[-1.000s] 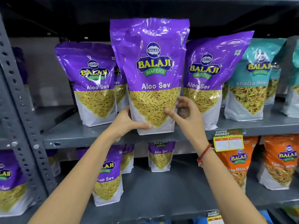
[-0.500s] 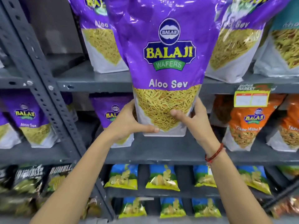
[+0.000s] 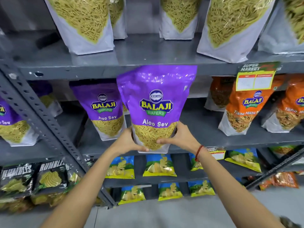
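Note:
I hold a large purple Aloo Sev bag upright in front of the middle shelf of a grey metal rack. My left hand grips its lower left corner, thumb across the front. My right hand grips the lower right side, thumb on the clear window. The bag's top reaches the front lip of the upper shelf. Its base sits near the middle shelf's front edge; whether it rests on the shelf is hidden.
Another purple Aloo Sev bag stands just left of mine, orange bags to the right. More Aloo Sev bags fill the upper shelf. Blue-yellow chip packs and black packs lie below. A slanted rack post crosses the left.
Both hands have brought the purple bag down from the upper shelf to the level of the middle shelf. My view has tilted downward, showing lower shelves and floor.

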A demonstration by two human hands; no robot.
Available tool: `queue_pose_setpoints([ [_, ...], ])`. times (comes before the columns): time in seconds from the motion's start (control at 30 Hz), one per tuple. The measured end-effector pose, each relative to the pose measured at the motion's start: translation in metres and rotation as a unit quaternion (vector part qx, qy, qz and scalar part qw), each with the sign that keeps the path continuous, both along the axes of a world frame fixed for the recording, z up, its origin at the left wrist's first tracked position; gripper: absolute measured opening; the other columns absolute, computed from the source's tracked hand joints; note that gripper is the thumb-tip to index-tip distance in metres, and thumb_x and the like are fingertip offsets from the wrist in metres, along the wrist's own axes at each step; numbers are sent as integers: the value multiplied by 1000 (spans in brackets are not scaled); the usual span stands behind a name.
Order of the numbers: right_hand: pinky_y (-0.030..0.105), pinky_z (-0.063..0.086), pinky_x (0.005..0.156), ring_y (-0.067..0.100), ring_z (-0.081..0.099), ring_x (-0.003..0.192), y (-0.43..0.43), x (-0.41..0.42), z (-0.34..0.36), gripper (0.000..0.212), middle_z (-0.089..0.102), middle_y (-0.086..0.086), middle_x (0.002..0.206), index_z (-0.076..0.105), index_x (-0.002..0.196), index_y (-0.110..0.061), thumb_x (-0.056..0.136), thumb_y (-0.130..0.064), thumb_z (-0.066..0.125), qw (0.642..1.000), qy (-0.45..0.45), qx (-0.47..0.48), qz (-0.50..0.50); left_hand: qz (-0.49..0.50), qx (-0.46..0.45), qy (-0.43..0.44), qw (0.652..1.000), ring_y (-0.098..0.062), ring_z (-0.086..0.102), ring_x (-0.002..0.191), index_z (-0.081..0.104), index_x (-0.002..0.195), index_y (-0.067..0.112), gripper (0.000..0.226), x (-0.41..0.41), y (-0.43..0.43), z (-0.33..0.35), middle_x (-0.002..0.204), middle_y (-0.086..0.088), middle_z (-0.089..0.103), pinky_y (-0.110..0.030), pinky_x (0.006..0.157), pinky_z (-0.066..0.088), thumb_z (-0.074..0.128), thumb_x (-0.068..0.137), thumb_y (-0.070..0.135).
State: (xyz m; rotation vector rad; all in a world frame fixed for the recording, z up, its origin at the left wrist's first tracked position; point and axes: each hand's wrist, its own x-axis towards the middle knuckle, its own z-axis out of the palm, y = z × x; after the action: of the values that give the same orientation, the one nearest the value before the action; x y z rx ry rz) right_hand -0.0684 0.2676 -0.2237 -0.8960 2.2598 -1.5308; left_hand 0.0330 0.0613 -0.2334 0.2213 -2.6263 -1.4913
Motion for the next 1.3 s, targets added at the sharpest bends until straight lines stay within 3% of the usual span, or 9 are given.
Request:
queue_pose_setpoints([
  [0.13,-4,40,70,-25,55,86,-9,-28,-17,67,65,-22,96,60,102,-31,44,-38,93,998,28,53,-10,31,-15,-24,999,20,59,71,54,81,36,62,-35,-9,-34,80,8,73,-11,64,48,93,32,39],
  [0.23,-6,37,70,-28,52,81,-12,-50,-25,66,62,-27,92,55,99,-39,44,-41,92,996,42,81,-15,43,-34,-39,998,25,56,67,54,77,33,59,-62,-12,-49,76,8,69,-1,57,42,95,35,27],
  [0.4,20,46,83,4,62,91,-19,-85,-31,67,66,-16,95,57,100,-33,43,-42,91,991,43,125,-27,71,-29,-65,995,-6,61,78,65,97,11,64,-101,-11,-59,84,2,69,0,51,38,92,39,13],
  [0.5,20,43,81,9,61,92,-20,-99,-40,67,65,-15,93,59,102,-29,44,-36,92,989,29,138,-37,98,-31,-86,991,-12,58,78,64,100,6,60,-116,-3,-62,85,-3,66,-3,45,34,87,45,4],
  [0.67,26,44,83,14,57,96,-10,-106,-54,75,63,-6,105,51,118,-20,55,-27,90,991,-24,115,-61,104,-19,-108,989,-18,59,99,55,117,13,66,-122,2,-62,114,-7,67,-21,73,38,84,59,12],
  [0.83,3,38,74,9,55,98,9,-82,-44,69,59,-6,109,51,125,-14,65,-25,84,992,30,60,-102,79,-65,-158,982,-26,59,112,59,114,11,52,-105,5,-31,119,-9,65,-27,81,42,78,70,31],
  [0.97,18,45,73,11,61,88,29,-61,-14,42,65,3,107,63,110,-11,73,-23,79,975,95,-4,-200,-42,-36,-120,991,-11,67,90,71,87,18,27,-73,21,50,87,4,75,-10,68,45,76,72,40],
  [1.07,9,48,65,7,63,75,43,-50,30,26,70,9,101,66,98,-12,75,-17,76,962,109,-87,-235,-124,-23,-28,992,-9,71,89,70,95,25,36,-54,43,130,91,3,77,-17,82,52,77,66,44],
  [1.3,10,50,62,1,65,72,75,-17,143,14,69,-13,80,66,92,-26,80,-21,71,900,260,-236,-259,-70,105,279,952,-2,69,65,65,87,25,17,-84,81,244,67,10,73,-13,59,52,68,81,10],
])
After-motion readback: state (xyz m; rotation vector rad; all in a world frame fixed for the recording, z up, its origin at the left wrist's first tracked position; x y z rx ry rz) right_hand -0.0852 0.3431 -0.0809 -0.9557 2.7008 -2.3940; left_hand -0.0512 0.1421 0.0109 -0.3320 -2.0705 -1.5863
